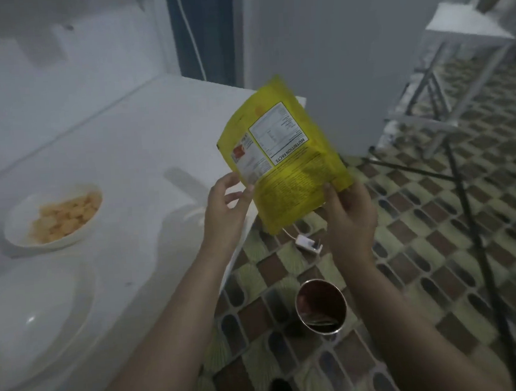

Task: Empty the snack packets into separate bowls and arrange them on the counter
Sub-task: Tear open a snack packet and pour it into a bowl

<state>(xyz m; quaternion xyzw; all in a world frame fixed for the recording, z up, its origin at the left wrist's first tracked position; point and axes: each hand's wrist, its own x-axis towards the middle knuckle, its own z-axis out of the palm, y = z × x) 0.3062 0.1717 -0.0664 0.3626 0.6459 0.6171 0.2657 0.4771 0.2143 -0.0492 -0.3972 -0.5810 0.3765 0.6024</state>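
Note:
A yellow snack packet (284, 156) hangs upside down in the air past the counter's right edge, its nutrition label facing me. My left hand (225, 209) pinches its left edge with thumb and fingers. My right hand (348, 210) grips its lower right corner. On the white counter (131, 149), a white bowl (20, 224) at the left holds pale orange snack pieces. Nearer to me lies a white plate-like bowl (36, 317) with nothing in it.
A metal cup (321, 307) stands on the patterned tile floor below my arms. A white plug and cable (307, 243) lie on the floor near the counter's edge. Dark tripod legs (464, 199) and a white folding table (465, 31) stand to the right.

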